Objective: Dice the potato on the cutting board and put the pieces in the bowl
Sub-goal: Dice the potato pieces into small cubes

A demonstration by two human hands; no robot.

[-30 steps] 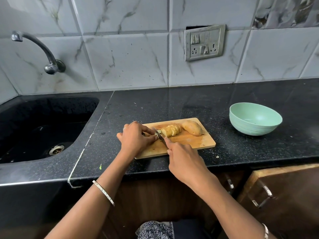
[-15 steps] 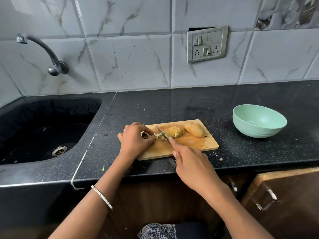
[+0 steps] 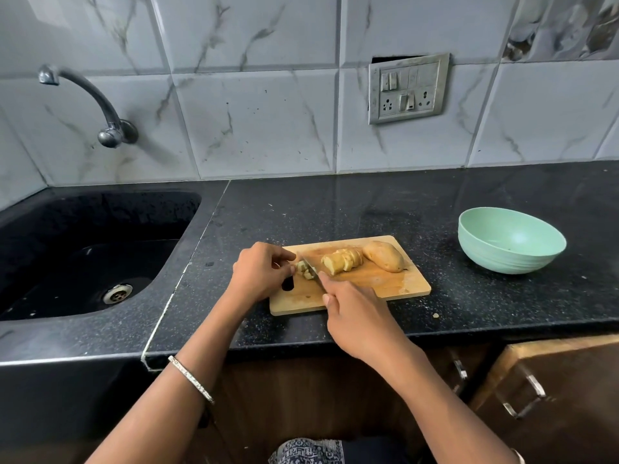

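Wooden cutting board [image 3: 395,286] on black desk [image 3: 335,209]: my left hand [image 3: 259,274] pinches potato pieces [image 3: 306,273]; my right hand [image 3: 355,316] grips knife [image 3: 308,263]; green bowl [image 3: 502,259] at three o'clock.

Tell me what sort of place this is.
Most likely a home kitchen: a black sink with a wall tap, a dark stone counter backed by marble-look tiles, and a wooden cutting board holding a partly sliced potato.

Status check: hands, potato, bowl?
Right hand grips knife, left hand holds cut pieces. Slices and uncut half on board. Bowl empty, nothing in the way.
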